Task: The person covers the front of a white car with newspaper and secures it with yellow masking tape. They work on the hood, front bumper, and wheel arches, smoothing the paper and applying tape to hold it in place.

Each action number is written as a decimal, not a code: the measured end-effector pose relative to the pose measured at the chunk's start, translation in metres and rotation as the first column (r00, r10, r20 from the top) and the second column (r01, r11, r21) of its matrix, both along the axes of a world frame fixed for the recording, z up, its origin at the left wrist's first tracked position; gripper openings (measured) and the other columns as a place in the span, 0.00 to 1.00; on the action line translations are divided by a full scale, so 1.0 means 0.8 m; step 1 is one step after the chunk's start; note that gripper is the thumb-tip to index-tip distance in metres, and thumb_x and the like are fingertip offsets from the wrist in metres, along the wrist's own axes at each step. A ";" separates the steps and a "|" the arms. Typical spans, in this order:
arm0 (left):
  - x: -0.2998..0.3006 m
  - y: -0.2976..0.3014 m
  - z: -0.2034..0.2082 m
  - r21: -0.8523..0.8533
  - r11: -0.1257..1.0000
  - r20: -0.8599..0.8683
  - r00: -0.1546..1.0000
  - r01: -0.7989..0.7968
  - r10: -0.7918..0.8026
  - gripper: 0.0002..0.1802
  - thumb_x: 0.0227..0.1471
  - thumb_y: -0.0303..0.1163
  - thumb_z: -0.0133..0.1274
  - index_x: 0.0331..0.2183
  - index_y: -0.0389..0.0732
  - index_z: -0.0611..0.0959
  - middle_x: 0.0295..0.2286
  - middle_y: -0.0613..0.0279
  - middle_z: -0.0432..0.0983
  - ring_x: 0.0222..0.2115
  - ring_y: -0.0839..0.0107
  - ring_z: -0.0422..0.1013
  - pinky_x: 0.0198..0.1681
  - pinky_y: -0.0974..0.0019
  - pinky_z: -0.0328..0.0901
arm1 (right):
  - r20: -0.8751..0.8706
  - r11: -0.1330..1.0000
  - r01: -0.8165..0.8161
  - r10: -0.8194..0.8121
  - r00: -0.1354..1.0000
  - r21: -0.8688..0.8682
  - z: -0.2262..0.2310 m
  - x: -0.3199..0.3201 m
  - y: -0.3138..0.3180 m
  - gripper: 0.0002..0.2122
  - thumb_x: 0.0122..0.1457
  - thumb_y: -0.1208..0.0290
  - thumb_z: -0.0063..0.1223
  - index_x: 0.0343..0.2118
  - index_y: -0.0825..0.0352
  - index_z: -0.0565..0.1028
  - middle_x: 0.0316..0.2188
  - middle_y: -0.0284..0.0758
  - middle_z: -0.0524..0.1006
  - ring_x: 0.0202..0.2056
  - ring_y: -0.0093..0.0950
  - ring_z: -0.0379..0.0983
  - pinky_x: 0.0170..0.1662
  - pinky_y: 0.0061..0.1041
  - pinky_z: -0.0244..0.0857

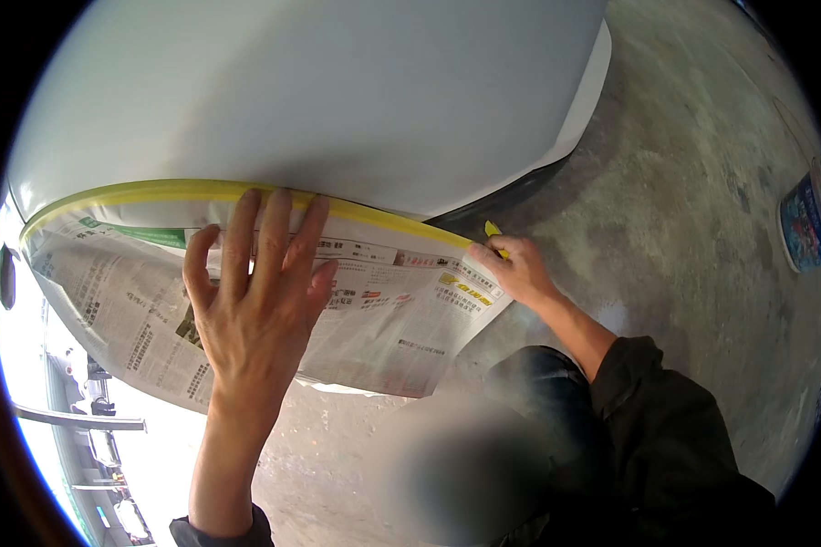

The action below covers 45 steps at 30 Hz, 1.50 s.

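Matt, thin paper newspaper (383, 319) – smooth yellow tape (374, 215) – smooth, softly glossy grey panel (356, 91), rough-looking concrete floor (693, 201)

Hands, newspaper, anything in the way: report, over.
Left hand spread, fingertips on yellow tape; right hand closed at tape's right end. Newspaper spread along tape. Bucket apart, far right.
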<state>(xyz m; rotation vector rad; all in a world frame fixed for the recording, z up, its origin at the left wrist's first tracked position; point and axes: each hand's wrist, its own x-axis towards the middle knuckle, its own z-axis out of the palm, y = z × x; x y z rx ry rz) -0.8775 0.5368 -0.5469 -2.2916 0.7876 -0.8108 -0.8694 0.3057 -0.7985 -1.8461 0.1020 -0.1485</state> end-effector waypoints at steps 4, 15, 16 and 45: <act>0.003 0.003 -0.009 -0.001 0.999 -0.029 0.999 0.044 -0.044 0.36 0.45 0.44 0.68 0.57 0.58 0.75 0.56 0.70 0.66 0.59 0.68 0.61 0.65 0.49 0.53 | 0.000 0.998 0.017 -0.017 1.000 -0.067 0.001 0.001 -0.001 0.23 0.60 0.49 0.54 0.29 0.68 0.83 0.16 0.44 0.76 0.17 0.35 0.73 0.24 0.34 0.64; 0.010 -0.024 -0.039 0.054 0.994 0.025 0.995 0.097 -0.098 0.35 0.44 0.41 0.69 0.55 0.56 0.77 0.53 0.70 0.67 0.58 0.68 0.62 0.63 0.51 0.57 | -0.119 0.999 -0.046 0.043 0.992 -0.017 0.011 0.006 -0.003 0.22 0.60 0.50 0.57 0.28 0.70 0.81 0.19 0.38 0.77 0.20 0.25 0.71 0.26 0.29 0.63; 0.011 -0.026 -0.041 0.052 0.994 0.032 0.995 0.097 -0.099 0.35 0.43 0.41 0.69 0.54 0.56 0.77 0.53 0.70 0.67 0.58 0.69 0.62 0.63 0.51 0.57 | -0.121 0.998 -0.054 0.051 0.991 -0.024 0.006 0.008 -0.002 0.22 0.60 0.50 0.57 0.27 0.70 0.81 0.19 0.38 0.77 0.20 0.24 0.71 0.26 0.29 0.63; 0.012 -0.046 -0.074 0.128 0.983 0.004 0.991 0.135 -0.137 0.37 0.42 0.40 0.68 0.56 0.56 0.76 0.53 0.71 0.66 0.57 0.68 0.62 0.62 0.51 0.58 | -0.137 0.998 -0.056 0.056 0.989 0.004 -0.009 0.010 -0.001 0.27 0.59 0.43 0.54 0.24 0.68 0.81 0.21 0.44 0.79 0.21 0.37 0.76 0.27 0.36 0.67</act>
